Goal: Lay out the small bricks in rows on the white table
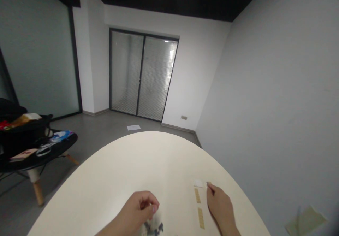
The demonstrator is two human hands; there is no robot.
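My right hand [221, 206] is closed in a pinch at the right of the round table. Something small, too tiny to name, shows at its fingertips. Just left of those fingertips lies a small white rectangular piece [198, 183]. Two tan strips [197, 195] form a rough line below it, toward me. My left hand [139, 209] hovers over the near part of the table with fingers curled and the thumb against them; whatever they may hold is hidden. Beneath and beside it is a loose group of small dark pieces [159, 228], partly covered by the hand.
The cream round tabletop [148, 158] fills the lower middle. At left, a black chair [60, 147] carries a dark bag [23, 133] and several small items. A white sheet [134, 127] lies on the floor beyond the table. A grey wall [278, 105] rises close on the right.
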